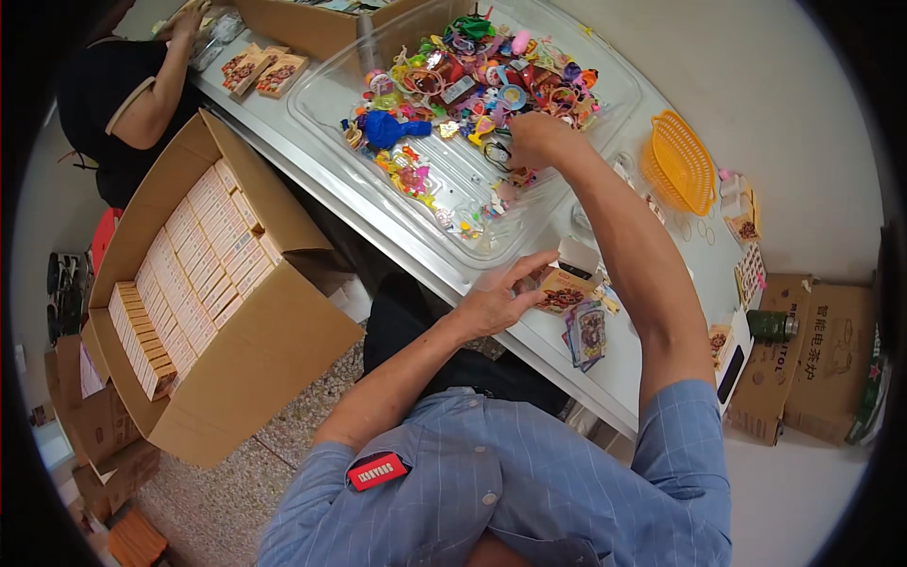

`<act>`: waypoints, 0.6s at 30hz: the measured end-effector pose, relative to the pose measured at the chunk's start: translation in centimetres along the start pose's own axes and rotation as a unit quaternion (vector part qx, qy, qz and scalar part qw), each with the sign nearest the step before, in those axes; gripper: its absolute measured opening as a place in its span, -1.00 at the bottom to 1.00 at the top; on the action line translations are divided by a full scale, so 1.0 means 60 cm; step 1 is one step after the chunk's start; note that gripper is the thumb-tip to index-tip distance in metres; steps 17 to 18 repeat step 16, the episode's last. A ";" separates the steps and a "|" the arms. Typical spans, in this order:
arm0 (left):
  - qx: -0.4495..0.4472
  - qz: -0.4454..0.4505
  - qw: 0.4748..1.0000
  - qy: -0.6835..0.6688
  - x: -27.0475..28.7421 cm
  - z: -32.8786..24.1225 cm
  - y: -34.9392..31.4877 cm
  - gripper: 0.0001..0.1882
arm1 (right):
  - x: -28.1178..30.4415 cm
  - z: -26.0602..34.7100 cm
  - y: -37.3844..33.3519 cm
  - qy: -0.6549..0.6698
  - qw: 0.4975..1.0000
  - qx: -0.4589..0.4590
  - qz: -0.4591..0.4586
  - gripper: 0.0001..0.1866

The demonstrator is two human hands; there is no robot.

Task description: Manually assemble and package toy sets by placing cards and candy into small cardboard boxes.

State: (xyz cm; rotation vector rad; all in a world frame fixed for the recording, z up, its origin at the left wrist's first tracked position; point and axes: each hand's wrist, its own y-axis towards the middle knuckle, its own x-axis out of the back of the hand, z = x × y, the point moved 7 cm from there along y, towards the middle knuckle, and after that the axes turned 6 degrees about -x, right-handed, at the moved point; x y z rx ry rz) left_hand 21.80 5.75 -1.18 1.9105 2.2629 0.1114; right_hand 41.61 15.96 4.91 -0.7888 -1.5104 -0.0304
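Observation:
My left hand [496,299] grips a small printed cardboard box [564,291] at the table's front edge; the box's white top flap stands up. Above the near right part of a clear plastic tub [453,248], my right hand [540,142] reaches down with its fingers curled together. What it pinches, if anything, is hidden. Small colourful toys and trinkets [477,90] heap up in the tub, thickest toward its far side. Among them lies a bright blue piece [387,129]. Beside the held box, a little stack of picture cards [588,336] rests on the table.
A big open carton [274,369] full of small boxes [208,255] stands at the left. Beyond it a co-worker [113,104] is at the table, near some small boxes [281,74]. An orange basket [678,163] leans by the wall; brown cartons [784,350] stand at the right.

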 end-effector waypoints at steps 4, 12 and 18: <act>0.044 0.023 0.999 -0.006 0.002 -0.003 0.000 -0.32 | -0.008 -0.002 0.016 -0.030 0.999 0.016 -0.041 -0.74; 0.060 0.037 0.997 -0.035 0.004 0.015 -0.003 -0.32 | 0.081 -0.034 -0.066 0.322 0.938 0.059 -0.115 -0.79; 0.034 0.038 0.998 -0.025 0.003 0.007 0.003 -0.28 | 0.088 -0.069 -0.086 0.411 0.895 0.069 -0.162 -0.78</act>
